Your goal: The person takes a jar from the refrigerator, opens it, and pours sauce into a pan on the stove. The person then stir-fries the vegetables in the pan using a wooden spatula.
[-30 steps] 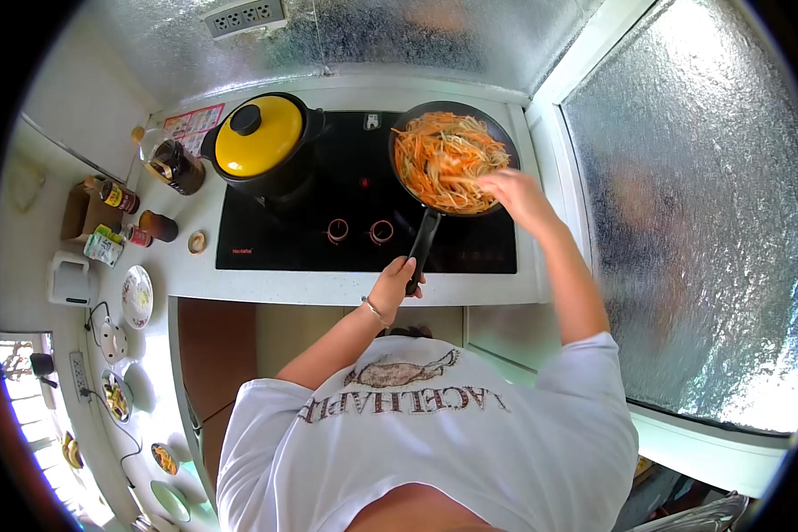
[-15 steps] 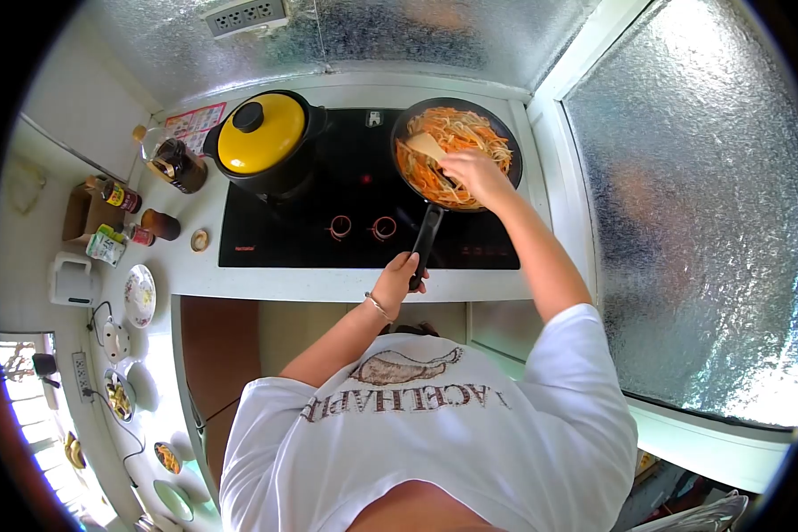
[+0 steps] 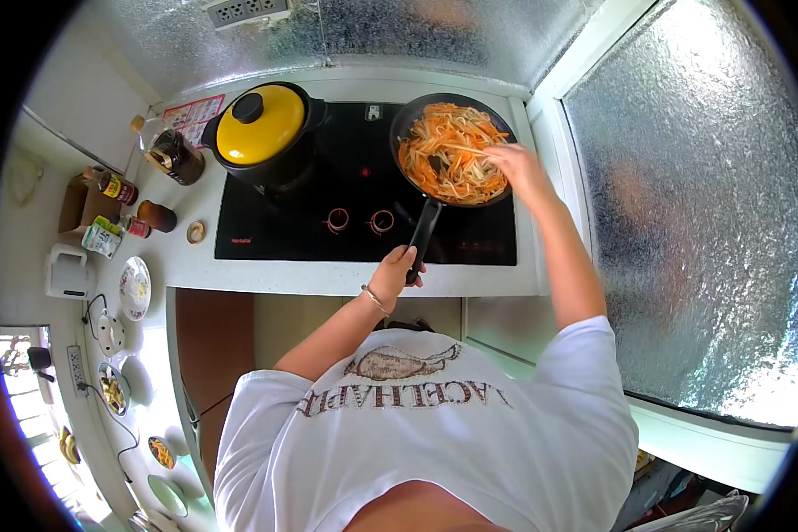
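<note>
A dark frying pan (image 3: 405, 120) sits on the right of the black cooktop, full of shredded orange and pale vegetables (image 3: 452, 164). My left hand (image 3: 393, 270) is closed round the pan's black handle (image 3: 426, 232), near its end. Over the right side of the pan, my right hand (image 3: 519, 173) grips a wooden spatula (image 3: 468, 149). Only a thin, light strip of the spatula shows above the vegetables; its blade is hard to make out. On the left of the cooktop stands a black pot with a yellow lid (image 3: 255, 133).
The black cooktop (image 3: 284, 226) has two lit round knobs. Left of it are a large bottle of dark liquid (image 3: 176, 158), smaller jars (image 3: 156, 215), a cardboard box (image 3: 82, 208) and a floral plate (image 3: 136, 288). Farther along the counter are bowls of food (image 3: 113, 388). A textured glass panel (image 3: 683, 222) borders the right.
My right hand has moved right with the spatula, from the pan's middle to its right side. The spatula's broad blade no longer shows plainly. My left hand still holds the handle.
</note>
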